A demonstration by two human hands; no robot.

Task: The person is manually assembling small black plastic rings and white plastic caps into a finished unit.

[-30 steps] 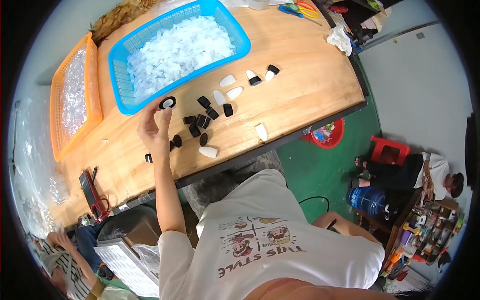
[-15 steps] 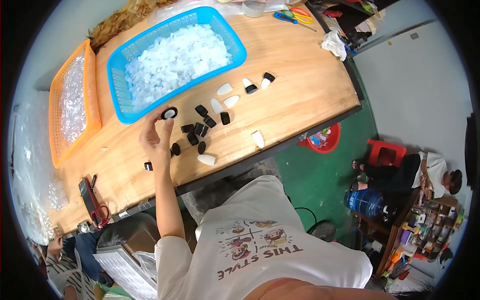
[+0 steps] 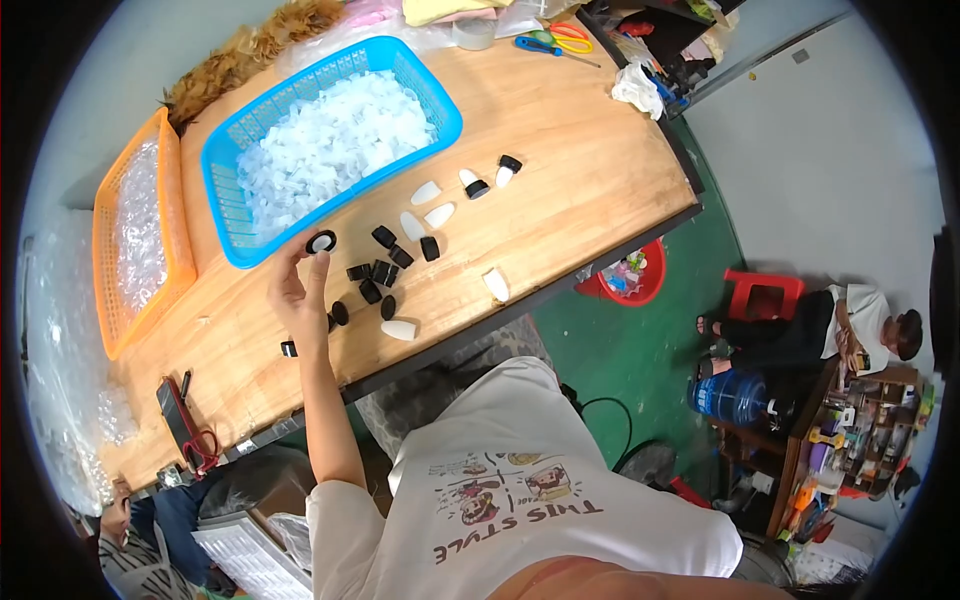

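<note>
My left hand (image 3: 297, 287) reaches over the wooden table and pinches a round black cap (image 3: 321, 243) between thumb and fingertips. The cap's open side faces up and shows a white inner disc. It is held just below the near left corner of a blue basket (image 3: 236, 262) full of small translucent white pieces. Several black caps (image 3: 384, 272) lie loose to the right of my hand. Among them are flat white rounded-tip pieces (image 3: 412, 226). Two white pieces stick into black caps, one of them a capped piece (image 3: 473, 184) at the right. My right hand is out of view.
An orange basket (image 3: 104, 320) of clear plastic pieces stands at the left. A phone (image 3: 178, 412) with a red cord lies near the table's front edge. A screwdriver (image 3: 540, 46) and scissors (image 3: 572, 38) lie at the back. Two other people sit at lower left and right.
The whole view has shifted slightly, so the table's things appear farther left and mostly lower. My left hand keeps its pinch on the black cap beside the blue basket.
</note>
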